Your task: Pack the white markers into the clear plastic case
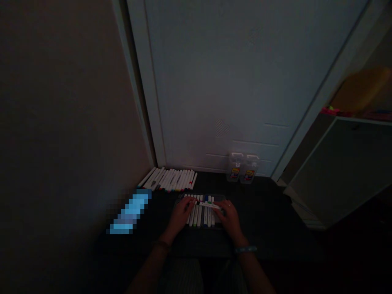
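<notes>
A white marker (pixel 209 205) with a dark left end lies nearly level between my hands, above a clear case of markers. My left hand (pixel 181 212) is closed, its fingertips pinching the marker's dark end. At the other end, my right hand (pixel 229 215) grips the white barrel between thumb and fingers. Beneath them is the shallow clear case (pixel 221 227), which holds a row of white markers (pixel 199 218) laid side by side. Some show blue or green at their ends. My hands hide parts of the case's two sides.
Many loose white markers (pixel 173 179) lie in a row at the back left of the dark table (pixel 263 232). Two clear handled containers (pixel 241 173) with labels stand at the back right, by a white door (pixel 214 81). A pixelated bright slab (pixel 131 212) is at left.
</notes>
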Demonstrator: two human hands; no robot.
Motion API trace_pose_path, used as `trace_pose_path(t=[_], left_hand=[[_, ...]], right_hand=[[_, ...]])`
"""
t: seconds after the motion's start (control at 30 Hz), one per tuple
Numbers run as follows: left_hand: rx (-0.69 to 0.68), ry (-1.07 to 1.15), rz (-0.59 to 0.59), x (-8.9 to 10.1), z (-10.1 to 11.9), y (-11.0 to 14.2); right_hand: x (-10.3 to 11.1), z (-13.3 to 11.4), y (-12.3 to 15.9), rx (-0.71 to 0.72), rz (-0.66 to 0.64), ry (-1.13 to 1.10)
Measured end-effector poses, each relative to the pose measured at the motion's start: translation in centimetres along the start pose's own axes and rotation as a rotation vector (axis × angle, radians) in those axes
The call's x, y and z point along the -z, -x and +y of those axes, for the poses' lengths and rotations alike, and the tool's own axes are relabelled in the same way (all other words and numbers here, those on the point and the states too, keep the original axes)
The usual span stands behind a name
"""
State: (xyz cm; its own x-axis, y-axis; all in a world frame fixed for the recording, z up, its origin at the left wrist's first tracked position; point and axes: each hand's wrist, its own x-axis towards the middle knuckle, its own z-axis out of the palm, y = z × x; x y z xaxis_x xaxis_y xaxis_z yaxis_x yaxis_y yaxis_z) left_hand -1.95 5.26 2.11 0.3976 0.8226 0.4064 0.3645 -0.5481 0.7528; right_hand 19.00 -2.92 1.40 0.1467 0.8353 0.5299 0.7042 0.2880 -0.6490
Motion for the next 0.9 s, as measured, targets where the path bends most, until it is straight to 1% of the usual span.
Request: trace_pose_path(t=[0.1, 0.2, 0.27, 0.37, 0.5, 0.73, 0.9], left_hand=[[-0.013, -0.011, -0.001, -0.03, -0.03, 0.03], [-0.022, -0.016, -0.015, 0.00, 0.15, 0.12], [-0.025, -0.021, -0.033, 0.04, 0.29, 0.20], [-0.009, -0.032, -0.044, 0.07, 0.35, 0.24], [0.014, -0.034, -0.041, 0.06, 0.27, 0.17], [0.032, -0.014, 0.001, -0.05, 0.11, 0.22], [0.060, 0.034, 0.020, -0.07, 0.19, 0.18]], right_hand=[[-0.21, 0.27, 0.02, -0.056, -0.001, -0.021], [-0.23, 0.35, -0.03, -0.131, -0.006, -0.100], [-0.14, 0.31, -0.11, -0.157, 0.001, -0.162], [0.03, 0.23, -0.19, -0.159, 0.008, -0.214], [0.16, 0.18, -0.15, -0.140, -0.007, -0.221], [0.08, 0.42, -0.06, -0.130, -0.024, -0.201], [-0.14, 0.79, 0.00, -0.129, -0.007, -0.186]])
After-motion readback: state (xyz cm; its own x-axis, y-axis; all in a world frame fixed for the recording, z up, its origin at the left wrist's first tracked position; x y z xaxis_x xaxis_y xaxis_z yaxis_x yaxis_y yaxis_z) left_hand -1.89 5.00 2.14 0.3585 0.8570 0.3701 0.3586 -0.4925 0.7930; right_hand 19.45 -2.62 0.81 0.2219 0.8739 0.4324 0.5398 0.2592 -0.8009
